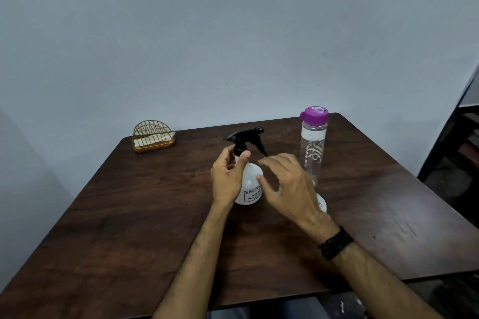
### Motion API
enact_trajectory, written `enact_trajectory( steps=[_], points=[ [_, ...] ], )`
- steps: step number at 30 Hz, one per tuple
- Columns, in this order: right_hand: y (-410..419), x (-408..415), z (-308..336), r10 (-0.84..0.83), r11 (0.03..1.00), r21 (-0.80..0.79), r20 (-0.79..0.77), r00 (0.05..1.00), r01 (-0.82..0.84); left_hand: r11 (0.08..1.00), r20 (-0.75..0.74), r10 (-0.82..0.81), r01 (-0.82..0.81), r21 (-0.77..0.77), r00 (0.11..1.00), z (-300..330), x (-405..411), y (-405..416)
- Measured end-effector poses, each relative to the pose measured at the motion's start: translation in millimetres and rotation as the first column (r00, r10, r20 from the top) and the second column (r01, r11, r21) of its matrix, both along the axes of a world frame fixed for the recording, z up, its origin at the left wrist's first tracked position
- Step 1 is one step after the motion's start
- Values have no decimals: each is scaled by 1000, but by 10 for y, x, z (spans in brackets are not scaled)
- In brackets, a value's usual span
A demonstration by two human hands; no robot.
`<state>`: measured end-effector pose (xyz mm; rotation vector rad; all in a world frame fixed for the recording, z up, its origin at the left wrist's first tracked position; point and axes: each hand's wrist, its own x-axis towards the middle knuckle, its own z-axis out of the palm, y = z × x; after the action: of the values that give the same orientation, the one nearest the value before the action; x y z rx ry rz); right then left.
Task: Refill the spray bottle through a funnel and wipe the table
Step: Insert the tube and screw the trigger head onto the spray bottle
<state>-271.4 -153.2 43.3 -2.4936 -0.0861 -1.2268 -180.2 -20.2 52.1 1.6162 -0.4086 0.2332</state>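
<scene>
Dark wooden table (129, 228) against blue-grey wall (181, 33)

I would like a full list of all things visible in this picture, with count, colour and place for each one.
table: one, dark brown wood, fills the lower picture
spray bottle: one, white body with black trigger head, upright at table centre
water bottle: one, clear with purple cap, upright, right of the spray bottle
napkin holder: one, gold wire, far left corner, holds white napkins
white object: one, mostly hidden behind the right hand
wristband: one, black, on the right wrist
left hand: one, gripping the spray bottle's neck
right hand: one, open, beside the spray bottle
</scene>
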Motion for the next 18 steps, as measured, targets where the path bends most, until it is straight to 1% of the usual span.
enact_trajectory(
  steps=[1, 3, 5, 7, 8, 9, 10, 11, 12, 13, 14, 15, 16, 17, 18],
  points=[
    [-50, -61, 8, -42, 999, -4, 65, 997, 43, 999, 0, 37, -37, -4, 999, -7, -19, -24],
    [-157, -170, -15, -134, 991, 15, 115, 984, 133, 994, 1, 109, -109, -26, 994, -12, -60, -94],
    [-256, -244, -104, -207, 977, 64, 67, 976, 203, 983, 2, 177, -177, -53, 984, -15, -127, -156],
    [-350, -306, -208, -221, 965, 144, -17, 975, 221, 959, 2, 274, -273, -73, 962, -14, -246, -199],
    [-393, -336, -252, -210, 958, 189, -57, 976, 217, 931, 47, 362, -359, -62, 931, -26, -307, -211],
    [-429, -365, -288, -187, 950, 235, -101, 977, 205, 891, 164, 452, -450, -49, 877, -31, -383, -220],
    [-468, -402, -314, -160, 939, 280, -152, 975, 198, 860, 340, 494, -508, -54, 800, -42, -461, -251],
    [-501, -429, -326, -133, 928, 318, -201, 970, 193, 856, 522, 470, -512, -73, 712, -43, -534, -297],
    [-547, -455, -336, -114, 919, 343, -245, 963, 196, 888, 653, 387, -454, -73, 652, -46, -596, -368],
    [-589, -471, -338, -97, 913, 359, -276, 956, 196, 933, 722, 269, -360, -30, 637, -40, -643, -458],
    [-636, -487, -339, -85, 911, 365, -292, 953, 193, 963, 738, 146, -265, 47, 659, -35, -678, -554],
    [-694, -499, -340, -77, 911, 368, -295, 952, 187, 974, 706, 35, -181, 133, 707, -22, -710, -659],
    [-760, -511, -342, -79, 911, 368, -292, 953, 188, 970, 631, -51, -111, 214, 774, -5, -741, -764],
    [-817, -525, -349, -86, 908, 371, -284, 955, 192, 961, 526, -101, -55, 272, 845, 3, -765, -860],
    [-885, -541, -364, -98, 901, 382, -279, 955, 204, 956, 410, -115, -11, 293, 905, 14, -781, -951]
  ],
)
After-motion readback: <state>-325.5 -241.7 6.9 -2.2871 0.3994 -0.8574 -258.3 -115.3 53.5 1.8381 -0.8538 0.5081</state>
